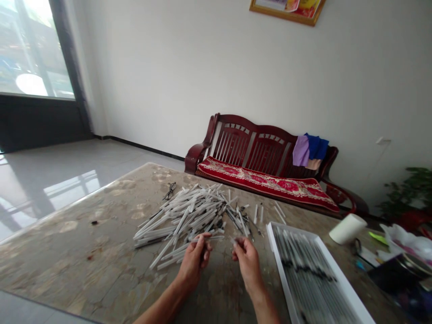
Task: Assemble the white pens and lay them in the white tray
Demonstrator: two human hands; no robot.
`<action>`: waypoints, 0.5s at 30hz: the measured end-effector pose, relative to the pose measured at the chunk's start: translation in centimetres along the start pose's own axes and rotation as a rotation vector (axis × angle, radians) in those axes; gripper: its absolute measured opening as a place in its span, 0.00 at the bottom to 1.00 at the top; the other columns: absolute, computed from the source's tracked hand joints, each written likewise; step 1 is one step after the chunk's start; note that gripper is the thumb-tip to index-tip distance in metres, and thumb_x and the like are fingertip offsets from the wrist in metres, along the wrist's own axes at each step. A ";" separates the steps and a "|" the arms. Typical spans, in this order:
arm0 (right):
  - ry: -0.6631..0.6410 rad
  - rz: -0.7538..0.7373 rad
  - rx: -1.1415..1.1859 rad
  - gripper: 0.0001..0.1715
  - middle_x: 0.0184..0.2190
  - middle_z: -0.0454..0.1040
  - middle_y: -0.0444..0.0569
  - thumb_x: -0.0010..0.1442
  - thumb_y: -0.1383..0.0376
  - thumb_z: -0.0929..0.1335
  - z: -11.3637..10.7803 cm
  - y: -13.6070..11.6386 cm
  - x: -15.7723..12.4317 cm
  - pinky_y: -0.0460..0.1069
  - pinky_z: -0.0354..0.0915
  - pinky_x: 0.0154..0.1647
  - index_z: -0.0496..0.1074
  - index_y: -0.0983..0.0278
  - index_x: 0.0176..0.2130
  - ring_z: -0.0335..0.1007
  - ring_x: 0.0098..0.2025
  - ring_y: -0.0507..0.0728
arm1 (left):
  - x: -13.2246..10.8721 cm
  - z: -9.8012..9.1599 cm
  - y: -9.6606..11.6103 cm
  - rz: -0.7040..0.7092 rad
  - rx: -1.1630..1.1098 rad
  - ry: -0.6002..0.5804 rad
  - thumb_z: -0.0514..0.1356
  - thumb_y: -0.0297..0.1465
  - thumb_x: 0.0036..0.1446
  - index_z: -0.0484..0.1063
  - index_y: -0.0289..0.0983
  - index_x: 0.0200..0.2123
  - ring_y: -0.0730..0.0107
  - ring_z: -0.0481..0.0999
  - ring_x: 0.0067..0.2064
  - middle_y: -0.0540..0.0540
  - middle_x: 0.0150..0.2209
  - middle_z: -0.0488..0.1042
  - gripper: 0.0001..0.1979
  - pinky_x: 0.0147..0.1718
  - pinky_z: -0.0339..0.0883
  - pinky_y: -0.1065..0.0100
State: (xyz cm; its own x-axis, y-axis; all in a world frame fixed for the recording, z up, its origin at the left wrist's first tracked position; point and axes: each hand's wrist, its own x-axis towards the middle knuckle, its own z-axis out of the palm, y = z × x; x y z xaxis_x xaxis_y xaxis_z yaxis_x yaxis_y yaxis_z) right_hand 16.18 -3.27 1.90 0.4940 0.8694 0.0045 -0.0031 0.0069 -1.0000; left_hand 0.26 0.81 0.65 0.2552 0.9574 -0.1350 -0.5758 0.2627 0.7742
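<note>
A large heap of thin white and dark pen-like sticks (pixel 189 211) lies across the middle of the table. At its near edge my left hand (pixel 196 258) is closed in a pinch around a slim pen-like stick (pixel 216 237), whose end points to the right. My right hand (pixel 248 261) is a short way to the right, thumb and fingers pressed together; a small translucent thing shows at the fingertips, too blurred to name. Beside that hand stands a long white tray (pixel 280 274), filled with rows of slim clear sticks with dark parts (pixel 313 283).
Eyeglasses (pixel 169 191) lie behind the heap. A white paper roll (pixel 347 228), a dark cup (pixel 400 270) and a plastic bag (pixel 407 243) crowd the table's right side. Beyond the table (pixel 111 265) is a red wooden bench (pixel 236 139).
</note>
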 end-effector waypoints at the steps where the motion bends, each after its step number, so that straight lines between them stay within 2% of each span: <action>1: -0.006 -0.006 -0.006 0.23 0.28 0.75 0.46 0.45 0.52 0.74 0.1 0.1 -0.2 0.45 0.66 0.24 0.75 0.66 0.36 0.69 0.26 0.53 | 0.0 0.0 0.1 -0.010 -0.016 0.023 0.65 0.51 0.47 0.72 0.36 0.41 0.83 0.54 0.18 0.56 0.22 0.66 0.27 0.13 0.45 0.79; 5: -0.019 -0.049 -0.047 0.21 0.25 0.74 0.45 0.47 0.53 0.73 0.7 0.1 -0.5 0.46 0.66 0.26 0.76 0.66 0.35 0.69 0.26 0.54 | 0.1 -0.1 0.3 -0.058 -0.050 0.060 0.67 0.52 0.42 0.73 0.35 0.39 0.83 0.53 0.18 0.58 0.21 0.61 0.29 0.13 0.44 0.79; 8: -0.049 -0.102 -0.093 0.19 0.24 0.74 0.45 0.49 0.54 0.72 0.8 0.1 -0.4 0.47 0.66 0.28 0.75 0.66 0.35 0.69 0.26 0.54 | 0.2 -0.1 0.2 -0.080 -0.043 0.059 0.68 0.52 0.40 0.73 0.34 0.38 0.83 0.52 0.18 0.58 0.21 0.61 0.30 0.13 0.42 0.79; 12: -0.091 -0.138 -0.173 0.16 0.26 0.75 0.46 0.53 0.55 0.69 0.7 0.3 -0.4 0.48 0.66 0.29 0.75 0.65 0.36 0.69 0.27 0.55 | 0.2 -0.1 0.2 -0.075 -0.026 0.047 0.67 0.52 0.41 0.73 0.34 0.37 0.83 0.51 0.18 0.57 0.22 0.62 0.29 0.13 0.42 0.78; 15: -0.079 -0.243 -0.286 0.12 0.31 0.77 0.50 0.55 0.58 0.68 0.5 0.1 -0.6 0.49 0.68 0.36 0.75 0.64 0.36 0.72 0.34 0.57 | 0.1 0.0 0.1 -0.081 -0.011 0.028 0.67 0.52 0.41 0.73 0.34 0.37 0.83 0.51 0.18 0.57 0.22 0.63 0.29 0.14 0.41 0.78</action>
State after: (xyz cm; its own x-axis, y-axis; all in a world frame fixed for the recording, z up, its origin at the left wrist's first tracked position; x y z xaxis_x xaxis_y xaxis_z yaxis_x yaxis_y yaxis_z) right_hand 15.45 -3.60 1.78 0.3817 0.8950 0.2309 0.3540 0.0892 -0.9310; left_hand 0.21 0.98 0.74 0.2790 0.9361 -0.2142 -0.5627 0.3401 0.7535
